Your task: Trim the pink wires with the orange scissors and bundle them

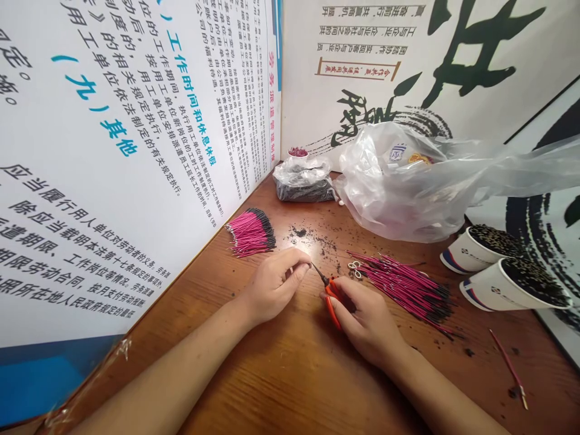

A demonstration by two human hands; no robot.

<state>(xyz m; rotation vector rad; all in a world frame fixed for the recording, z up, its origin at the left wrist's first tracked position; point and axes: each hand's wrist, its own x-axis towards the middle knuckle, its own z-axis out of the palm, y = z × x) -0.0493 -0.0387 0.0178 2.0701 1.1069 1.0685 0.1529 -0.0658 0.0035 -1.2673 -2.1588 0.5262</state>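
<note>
Orange-handled snips (pixel 333 299) over mid worktop (pixel 272 374), tips at left hand's (pixel 272 284) pinch. Right hand's (pixel 371 317) fingers wrapped round the handles; left thumb and index pinched together, can't tell on what. Snips probably light, stiff, fine-tipped: hold by handles. Pink wire pile (pixel 405 287) beyond right hand, likely light, bendy; grip mid-length.

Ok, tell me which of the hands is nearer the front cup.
Right. The right hand is left of the cup, a pink bundle partly between them; the left hand is farther left.
</note>
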